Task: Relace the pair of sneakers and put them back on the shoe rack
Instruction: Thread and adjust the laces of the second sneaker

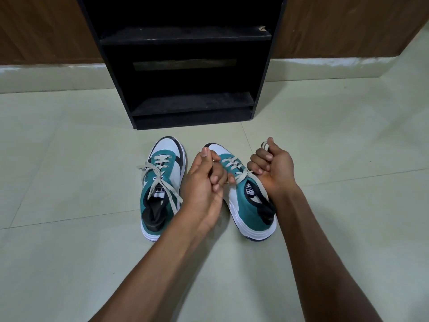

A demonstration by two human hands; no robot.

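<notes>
— What are the hands doing?

— Both are curled closed, each pulling an end of the flat cream lace (240, 176) of the right-hand sneaker (249, 205). The left hand (204, 182) is fisted just left of that shoe's tongue, thumb up, lace pinched inside the fingers. The right hand (272, 168) is fisted on the other side, palm up, with a loop of lace poking out at the top of the fist.

— And the shoe itself?

— Teal suede-like upper, white toe panel, black collar lining, thick ribbed white sole. It tilts slightly on the floor between the two wrists, its lace crossing through the eyelets.

— The other one?

— The left-hand sneaker (161, 189) stands flat just beside it, same colours, already laced up the front, its loose ends lying across the opening and down the side.

— Where are they sitting?

— On glossy pale tiles (69, 252) with thin grout lines, near the foot of the shoe rack (192, 89): a boxy black board unit with dusty matte shelves, one chipped at a corner. Wood-grain panelling (41, 26) with a pale skirting runs behind.
</notes>
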